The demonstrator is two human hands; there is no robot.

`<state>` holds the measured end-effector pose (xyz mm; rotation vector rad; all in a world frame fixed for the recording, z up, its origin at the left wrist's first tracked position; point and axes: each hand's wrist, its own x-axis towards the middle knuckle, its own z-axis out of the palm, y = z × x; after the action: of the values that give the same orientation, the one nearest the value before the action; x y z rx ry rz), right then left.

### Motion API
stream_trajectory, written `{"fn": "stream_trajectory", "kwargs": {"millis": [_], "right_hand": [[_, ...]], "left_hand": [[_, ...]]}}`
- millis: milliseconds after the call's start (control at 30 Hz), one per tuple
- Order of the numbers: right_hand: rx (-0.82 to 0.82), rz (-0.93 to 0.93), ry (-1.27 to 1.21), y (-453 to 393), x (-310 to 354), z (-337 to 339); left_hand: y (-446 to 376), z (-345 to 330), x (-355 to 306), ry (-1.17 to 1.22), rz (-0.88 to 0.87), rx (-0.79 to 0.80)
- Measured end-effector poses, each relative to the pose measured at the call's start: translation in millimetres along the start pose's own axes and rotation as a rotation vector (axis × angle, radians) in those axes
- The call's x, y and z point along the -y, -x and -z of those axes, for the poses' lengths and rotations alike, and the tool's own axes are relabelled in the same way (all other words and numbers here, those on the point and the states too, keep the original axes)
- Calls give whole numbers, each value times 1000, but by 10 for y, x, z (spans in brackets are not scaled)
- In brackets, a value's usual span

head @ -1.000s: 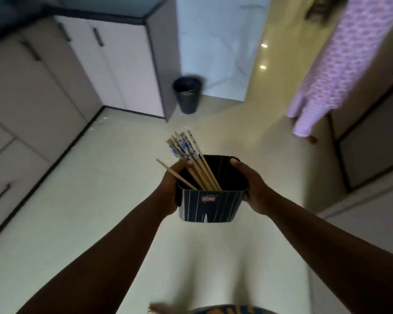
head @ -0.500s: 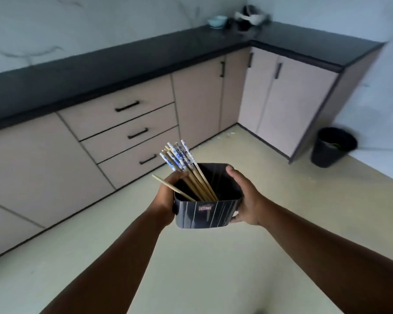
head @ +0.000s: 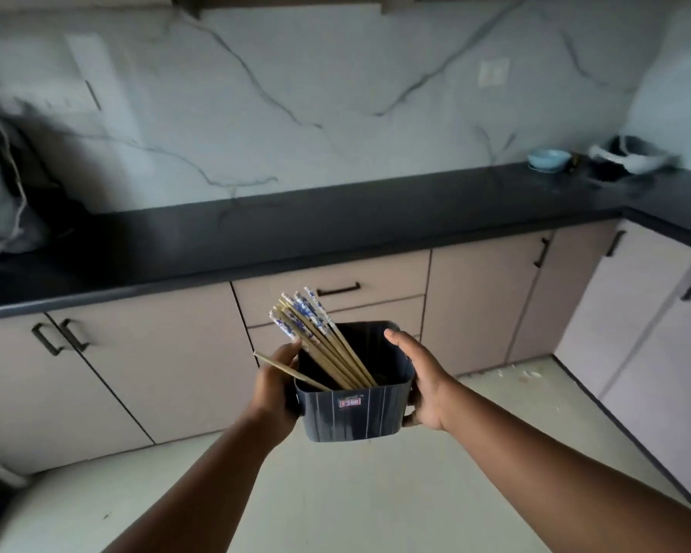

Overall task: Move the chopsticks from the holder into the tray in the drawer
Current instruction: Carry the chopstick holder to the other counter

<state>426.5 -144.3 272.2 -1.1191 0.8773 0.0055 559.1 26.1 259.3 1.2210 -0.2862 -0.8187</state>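
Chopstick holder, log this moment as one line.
holder: held by left hand, right hand | chopsticks: inside | drawer: closed

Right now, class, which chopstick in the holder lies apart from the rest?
The plain chopstick leaning over the holder's left rim, against the left hand. The other chopsticks stand bundled together, with blue-patterned tops.

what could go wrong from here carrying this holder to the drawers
One loose chopstick lies across the holder's rim beside the left hand and may slip out. The chopsticks lean far left and could spill if the holder tilts. Both hands, the right hand too, are occupied while the drawers are closed.
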Motion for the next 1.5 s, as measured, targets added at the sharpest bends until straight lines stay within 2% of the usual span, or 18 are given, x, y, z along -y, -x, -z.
{"fn": "stream_trajectory", "kwargs": {"millis": [200, 300, 500, 600, 767, 933, 1100, 1500], "right_hand": [[63, 52, 59, -682, 1102, -97], [91, 87, 108, -1077, 1532, -262], [83, 144, 87, -1958, 2176, -637], [47, 127, 45, -2360, 2493, -766], [41, 199, 23, -2917, 2887, -907], [24, 260, -36, -3430, 3108, -899], [54, 318, -95, -4007, 3301, -828], [140, 251, -87, -5149, 3767, -688]], "left_hand": [[-783, 32, -373, 155, -151, -117], [-1188, 130, -561, 119, -237, -154], [-2215, 349, -1008, -1, -300, -76], [-2737, 452, -1237, -37, -267, -47], [-3607, 583, -1522, -4, -148, -173], [-4282, 545, -1497, 87, -114, -235], [-4866, 525, -1469, 115, -74, -325], [-5861, 610, -1609, 37, -60, -552]]}}
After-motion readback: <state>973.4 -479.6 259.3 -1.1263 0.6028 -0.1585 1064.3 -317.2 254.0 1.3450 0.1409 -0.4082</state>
